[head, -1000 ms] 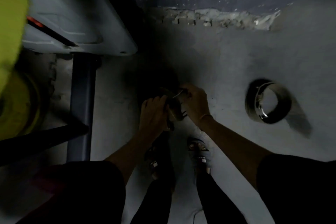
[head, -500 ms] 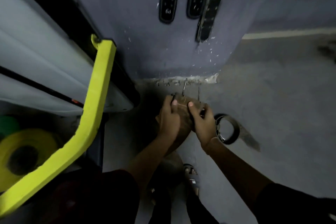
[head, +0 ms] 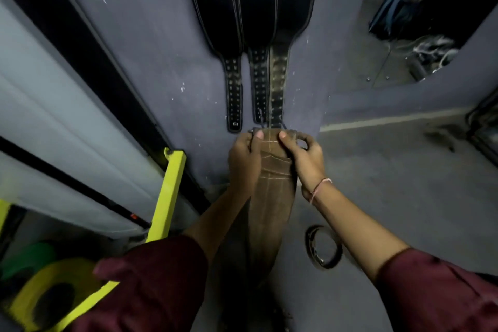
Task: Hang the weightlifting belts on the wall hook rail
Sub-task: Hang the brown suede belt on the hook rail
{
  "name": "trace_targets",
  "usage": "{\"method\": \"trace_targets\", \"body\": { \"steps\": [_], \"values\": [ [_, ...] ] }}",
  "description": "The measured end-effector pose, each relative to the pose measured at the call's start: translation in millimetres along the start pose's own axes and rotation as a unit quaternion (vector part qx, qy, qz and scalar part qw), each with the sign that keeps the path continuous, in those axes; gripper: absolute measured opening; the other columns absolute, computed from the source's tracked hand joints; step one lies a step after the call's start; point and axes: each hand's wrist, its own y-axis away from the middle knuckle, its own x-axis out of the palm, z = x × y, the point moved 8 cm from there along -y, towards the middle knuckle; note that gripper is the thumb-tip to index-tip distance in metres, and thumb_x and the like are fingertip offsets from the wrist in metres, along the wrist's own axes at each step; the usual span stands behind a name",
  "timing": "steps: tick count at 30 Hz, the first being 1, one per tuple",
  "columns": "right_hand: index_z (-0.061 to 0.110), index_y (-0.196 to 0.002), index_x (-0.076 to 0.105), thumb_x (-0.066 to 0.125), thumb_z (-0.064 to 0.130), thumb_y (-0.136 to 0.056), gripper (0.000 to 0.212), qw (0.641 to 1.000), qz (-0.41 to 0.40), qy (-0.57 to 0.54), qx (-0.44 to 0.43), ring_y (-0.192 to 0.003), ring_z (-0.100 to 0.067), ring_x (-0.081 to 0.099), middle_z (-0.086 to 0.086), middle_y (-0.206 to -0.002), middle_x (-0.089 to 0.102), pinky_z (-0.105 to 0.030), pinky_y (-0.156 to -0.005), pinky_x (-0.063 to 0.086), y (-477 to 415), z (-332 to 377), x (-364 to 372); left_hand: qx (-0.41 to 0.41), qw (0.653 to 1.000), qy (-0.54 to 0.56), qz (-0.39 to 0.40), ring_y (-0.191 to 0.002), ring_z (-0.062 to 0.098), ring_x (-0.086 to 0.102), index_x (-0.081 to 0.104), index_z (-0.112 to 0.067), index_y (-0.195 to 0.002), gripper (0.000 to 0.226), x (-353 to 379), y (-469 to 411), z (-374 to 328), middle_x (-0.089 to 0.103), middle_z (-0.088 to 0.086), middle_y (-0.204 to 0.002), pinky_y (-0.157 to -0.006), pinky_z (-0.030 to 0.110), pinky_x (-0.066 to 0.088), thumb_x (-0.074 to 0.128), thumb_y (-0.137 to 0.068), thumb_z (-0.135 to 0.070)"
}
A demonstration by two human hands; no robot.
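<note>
A brown leather belt hangs down in front of me, its top end held up near the wall. My left hand grips the left side of that end, and my right hand grips the right side, both thumbs on its face. Three black belts hang on the grey wall just above my hands, their studded tails reaching down to them. The hook rail itself is out of view. Another belt, rolled into a coil, lies on the floor to the right.
A yellow metal frame and a yellow weight plate stand at the lower left, next to a grey and black panel. A mirror is on the wall at the upper right. Grey floor stretches to the right.
I have straightened up from the floor, raising the brown belt in both hands toward the hanging black belts. The coiled belt has stayed on the floor.
</note>
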Motion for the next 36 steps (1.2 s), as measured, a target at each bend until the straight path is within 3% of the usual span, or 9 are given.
{"method": "trace_targets", "body": {
  "steps": [4, 8, 14, 19, 21, 26, 29, 32, 36],
  "values": [
    [0.004, -0.125, 0.062, 0.067, 0.052, -0.086, 0.062, 0.989, 0.108, -0.095, -0.040, -0.110, -0.025, 0.069, -0.013, -0.115, 0.073, -0.038, -0.097, 0.055, 22, 63, 12, 0.030, 0.997, 0.058, -0.048, -0.083, 0.022, 0.068, 0.062, -0.008, -0.095, 0.030, -20, -8, -69, 0.071, 0.011, -0.088, -0.076, 0.036, 0.054, 0.051, -0.101, -0.035],
    [0.004, -0.120, 0.066, 0.065, 0.034, -0.093, 0.040, 0.978, 0.161, -0.102, -0.089, -0.112, -0.028, 0.068, -0.011, -0.114, 0.074, -0.039, -0.098, 0.053, 44, 113, 31, 0.084, 0.992, 0.064, -0.068, -0.079, 0.033, 0.067, 0.060, -0.001, -0.089, 0.039, -46, -25, -132, 0.068, 0.022, -0.084, -0.075, 0.046, 0.053, 0.054, -0.099, -0.037],
    [0.008, -0.127, 0.059, 0.078, 0.012, -0.081, 0.049, 0.958, 0.203, -0.076, -0.186, -0.111, -0.021, 0.068, -0.009, -0.120, 0.071, -0.027, -0.088, 0.056, 60, 196, 69, 0.141, 0.980, 0.121, -0.074, -0.071, 0.019, 0.054, 0.059, 0.007, -0.084, 0.040, -91, -55, -201, 0.058, 0.012, -0.074, -0.070, 0.037, 0.047, 0.059, -0.098, -0.031],
    [0.002, -0.118, 0.063, 0.069, 0.013, -0.091, 0.029, 0.952, 0.128, -0.060, -0.270, -0.099, -0.018, 0.070, -0.010, -0.110, 0.073, -0.030, -0.085, 0.058, 60, 259, 91, 0.110, 0.957, 0.266, 0.022, -0.084, 0.021, 0.069, 0.069, 0.001, -0.102, 0.041, -113, -70, -235, 0.073, 0.016, -0.094, -0.079, 0.036, 0.056, 0.057, -0.098, -0.038],
    [0.002, -0.116, 0.065, 0.067, 0.017, -0.093, 0.028, 0.951, 0.096, -0.103, -0.274, -0.096, -0.020, 0.072, -0.013, -0.107, 0.074, -0.033, -0.085, 0.059, 59, 279, 98, 0.135, 0.956, 0.256, 0.058, -0.089, 0.018, 0.072, 0.066, -0.001, -0.113, 0.040, -116, -71, -252, 0.074, 0.014, -0.103, -0.078, 0.032, 0.059, 0.061, -0.096, -0.036],
    [0.007, -0.117, 0.066, 0.067, 0.027, -0.093, 0.031, 0.947, 0.092, -0.090, -0.294, -0.100, -0.024, 0.073, -0.010, -0.107, 0.075, -0.037, -0.088, 0.059, 67, 306, 115, 0.199, 0.961, 0.193, -0.017, -0.114, 0.025, 0.065, 0.053, -0.006, -0.132, 0.066, -136, -78, -281, 0.066, 0.012, -0.123, -0.100, 0.049, 0.052, 0.066, -0.085, -0.051],
    [0.005, -0.118, 0.065, 0.067, 0.021, -0.093, 0.030, 0.944, 0.120, -0.044, -0.306, -0.104, -0.027, 0.071, -0.011, -0.111, 0.074, -0.040, -0.090, 0.058, 72, 285, 114, 0.215, 0.951, 0.218, -0.033, -0.114, 0.027, 0.063, 0.054, -0.002, -0.131, 0.060, -144, -79, -294, 0.066, 0.015, -0.123, -0.102, 0.050, 0.050, 0.067, -0.088, -0.042],
    [0.001, -0.112, 0.068, 0.068, 0.014, -0.091, 0.024, 0.953, 0.129, -0.027, -0.274, -0.104, -0.036, 0.070, -0.015, -0.108, 0.075, -0.051, -0.093, 0.056, 72, 231, 112, 0.213, 0.947, 0.237, -0.049, -0.117, 0.021, 0.060, 0.052, -0.001, -0.133, 0.053, -151, -87, -299, 0.063, 0.012, -0.127, -0.107, 0.038, 0.046, 0.068, -0.092, -0.030],
    [-0.001, -0.109, 0.068, 0.064, 0.010, -0.094, 0.019, 0.954, 0.099, -0.052, -0.279, -0.095, -0.032, 0.072, -0.018, -0.104, 0.075, -0.046, -0.089, 0.058, 72, 261, 114, 0.186, 0.947, 0.263, -0.020, -0.106, 0.028, 0.069, 0.061, -0.005, -0.123, 0.058, -152, -101, -302, 0.071, 0.013, -0.113, -0.098, 0.050, 0.053, 0.073, -0.080, -0.042]
  ]
}}
